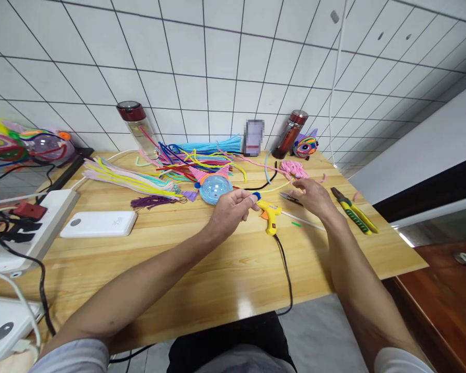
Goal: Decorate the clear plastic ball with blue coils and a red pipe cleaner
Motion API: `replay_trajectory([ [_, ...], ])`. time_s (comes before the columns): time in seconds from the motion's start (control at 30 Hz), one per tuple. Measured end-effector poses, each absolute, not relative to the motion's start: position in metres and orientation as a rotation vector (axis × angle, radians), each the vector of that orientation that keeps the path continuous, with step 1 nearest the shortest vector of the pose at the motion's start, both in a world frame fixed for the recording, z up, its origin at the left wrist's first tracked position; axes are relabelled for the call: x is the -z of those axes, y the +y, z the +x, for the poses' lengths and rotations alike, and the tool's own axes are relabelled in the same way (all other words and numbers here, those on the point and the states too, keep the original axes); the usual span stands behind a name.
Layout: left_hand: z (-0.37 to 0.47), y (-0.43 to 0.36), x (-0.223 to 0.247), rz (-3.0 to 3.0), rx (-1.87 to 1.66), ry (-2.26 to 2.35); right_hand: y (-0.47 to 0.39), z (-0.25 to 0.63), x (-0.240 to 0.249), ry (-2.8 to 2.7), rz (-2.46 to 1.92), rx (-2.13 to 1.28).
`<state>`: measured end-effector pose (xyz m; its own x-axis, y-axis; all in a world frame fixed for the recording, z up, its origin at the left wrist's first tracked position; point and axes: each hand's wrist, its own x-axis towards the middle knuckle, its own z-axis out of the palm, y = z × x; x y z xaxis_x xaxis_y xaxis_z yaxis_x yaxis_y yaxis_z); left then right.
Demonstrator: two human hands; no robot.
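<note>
My left hand (235,210) is closed in a pinch around a small dark-blue fuzzy coil (257,196), held just above the nozzle end of a yellow glue gun (272,215). My right hand (314,197) is over the table at the right, thumb and fingers apart. Under it lies a pair of small pointed metal scissors or tweezers (290,198), partly hidden by the hand. Behind my left hand sits a light-blue coiled round piece (215,188) with pink pointed ears, orange at their base, and a blue ball at its left side.
Bundles of coloured pipe cleaners (132,178) lie along the back. Pliers (353,210) rest at the right. A white power bank (99,224) and a power strip (34,228) are at the left. Two bottles (291,133) and a phone (253,138) stand by the wall. The glue gun's cord (286,264) runs off the front edge.
</note>
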<state>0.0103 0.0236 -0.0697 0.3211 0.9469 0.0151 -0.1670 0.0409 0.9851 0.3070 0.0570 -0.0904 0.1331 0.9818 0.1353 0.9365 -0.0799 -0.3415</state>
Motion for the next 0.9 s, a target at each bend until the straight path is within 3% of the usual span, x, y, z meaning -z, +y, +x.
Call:
replay_trajectory([
  [0.3, 0.011, 0.013, 0.056, 1.073, -0.972, 0.746, 0.053, 0.326, 0.122, -1.966, -2.203, -0.218],
  [0.6, 0.005, 0.014, 0.045, 1.050, -1.014, 0.683, 0.051, 0.316, 0.104, -1.803, -2.192, -0.177],
  [0.9, -0.010, 0.019, 0.019, 0.973, -1.058, 0.625, 0.011, 0.227, 0.019, -1.961, -1.253, -0.247],
])
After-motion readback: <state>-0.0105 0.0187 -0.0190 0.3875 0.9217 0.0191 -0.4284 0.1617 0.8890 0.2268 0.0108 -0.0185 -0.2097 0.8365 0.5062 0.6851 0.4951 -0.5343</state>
